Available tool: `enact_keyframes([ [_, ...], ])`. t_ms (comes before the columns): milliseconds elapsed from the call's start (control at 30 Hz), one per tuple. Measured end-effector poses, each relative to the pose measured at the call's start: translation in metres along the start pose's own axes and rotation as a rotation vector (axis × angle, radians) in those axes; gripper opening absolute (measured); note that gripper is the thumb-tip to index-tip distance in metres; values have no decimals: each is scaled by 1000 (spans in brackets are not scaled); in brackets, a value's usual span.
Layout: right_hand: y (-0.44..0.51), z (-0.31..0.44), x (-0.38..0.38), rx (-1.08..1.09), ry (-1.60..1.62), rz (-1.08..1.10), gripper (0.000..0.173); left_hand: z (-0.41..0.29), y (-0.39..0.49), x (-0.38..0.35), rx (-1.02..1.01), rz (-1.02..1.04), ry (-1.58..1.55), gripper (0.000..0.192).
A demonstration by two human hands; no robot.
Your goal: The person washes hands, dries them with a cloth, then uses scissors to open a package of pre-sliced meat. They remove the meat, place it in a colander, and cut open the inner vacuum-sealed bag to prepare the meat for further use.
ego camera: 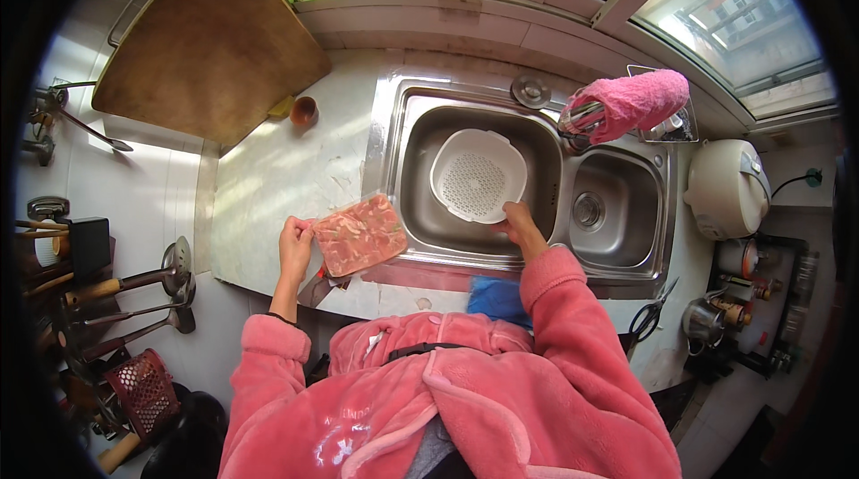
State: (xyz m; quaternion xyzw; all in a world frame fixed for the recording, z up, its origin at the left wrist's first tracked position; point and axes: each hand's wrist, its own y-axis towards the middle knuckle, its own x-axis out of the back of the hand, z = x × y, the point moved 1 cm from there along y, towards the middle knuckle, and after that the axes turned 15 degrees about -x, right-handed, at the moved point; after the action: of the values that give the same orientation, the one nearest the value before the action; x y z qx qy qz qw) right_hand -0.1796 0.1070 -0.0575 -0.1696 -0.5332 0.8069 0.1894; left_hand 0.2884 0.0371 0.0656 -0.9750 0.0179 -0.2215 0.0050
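Note:
My left hand (295, 247) grips the left edge of a flat clear package of sliced raw meat (360, 235), held at the left rim of the sink. In the large basin of the steel double sink (416, 143) is a white plastic colander (478, 176) with a perforated bottom. My right hand (519, 221) holds the colander by its lower right rim. A blue cloth or bag (498, 300) lies at the counter edge between my arms.
A large wooden board (208, 43) leans at the back left, beside a small brown cup (304, 113). A pink cloth (637, 103) hangs over the faucet area. Black-handled scissors (647, 319) lie right of the sink, and a rice cooker (725, 189) stands beyond.

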Motion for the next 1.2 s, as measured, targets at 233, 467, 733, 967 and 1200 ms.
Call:
enact_keyframes([
  [233,50,-14,9,-24,191,-66,47,-57,-8,-7,91,-39,-283,6],
  [467,85,-30,22,-28,236,-94,48,-88,-11,-22,-22,-23,-255,6],
  [733,-25,-5,-11,270,-301,-710,59,-118,-12,-44,-149,-48,-188,5],
  [967,-115,-4,-63,771,-356,-97,56,-122,-10,-61,-224,18,-144,5],
  [1200,-223,49,-133,1173,-663,277,46,-178,-12,-76,-347,208,-60,5],
])
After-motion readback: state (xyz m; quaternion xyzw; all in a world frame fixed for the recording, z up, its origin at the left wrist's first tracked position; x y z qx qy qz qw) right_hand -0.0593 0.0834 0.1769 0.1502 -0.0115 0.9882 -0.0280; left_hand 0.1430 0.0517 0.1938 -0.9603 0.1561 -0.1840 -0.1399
